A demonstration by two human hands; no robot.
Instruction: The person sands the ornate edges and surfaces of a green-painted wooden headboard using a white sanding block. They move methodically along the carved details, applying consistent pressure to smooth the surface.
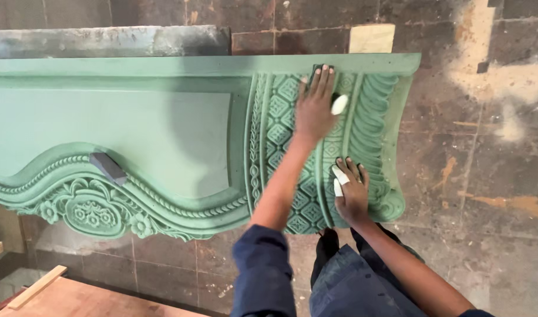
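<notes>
L hand (315, 105) lies palm down on the green carved panel (163, 135), fingers stretched out and close together, pressing a dark sanding pad (313, 70) under the fingertips; only the pad's top edge shows past them. White tape wraps one digit at the hand's right edge.

R hand (351, 191) sits nearer the person, just right of the L forearm. It rests flat-ish on the panel's ribbed border, fingers loosely spread and slightly bent, holding nothing visible. Two fingers carry white tape.

The panel lies under both hands and runs far to the left of them. Matte green all over. Under the L hand is a strip of diamond lattice carving; right of both hands, a curved band of leaf or rope relief ending in a scroll below the R hand. Left of the L arm is a plain flat field, edged w/ a rope moulding and floral carving along the scalloped near edge.

A grey block (107, 167) rests on that moulding, well left of both hands. Stained tile floor (486, 147) lies right of the hands; a wood board (87, 299) sits near-left, below the panel.
</notes>
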